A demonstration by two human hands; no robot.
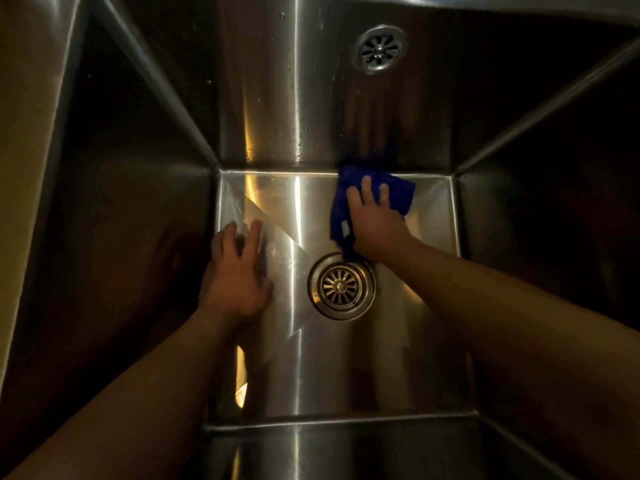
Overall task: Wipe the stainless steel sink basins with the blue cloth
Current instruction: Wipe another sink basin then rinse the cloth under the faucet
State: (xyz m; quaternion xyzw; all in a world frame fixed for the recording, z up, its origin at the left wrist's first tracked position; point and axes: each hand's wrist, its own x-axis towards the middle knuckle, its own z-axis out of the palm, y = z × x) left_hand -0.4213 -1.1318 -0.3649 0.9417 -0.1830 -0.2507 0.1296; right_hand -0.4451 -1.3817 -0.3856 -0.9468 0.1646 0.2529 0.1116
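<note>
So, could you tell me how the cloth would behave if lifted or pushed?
Probably floppy: the cloth lies bunched under the right hand. It should slide easily on the smooth, shiny basin floor. Likely light, though perhaps damp, given droplets on the back wall.

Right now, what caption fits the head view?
Right hand presses blue cloth at far edge of stainless steel basin floor; left hand rests flat beside round drain.

Other items I see: three.
Round drain strainer (341,286), mid-view; slotted round grille (378,50) above it; water droplets (298,147) left of grille.
</note>
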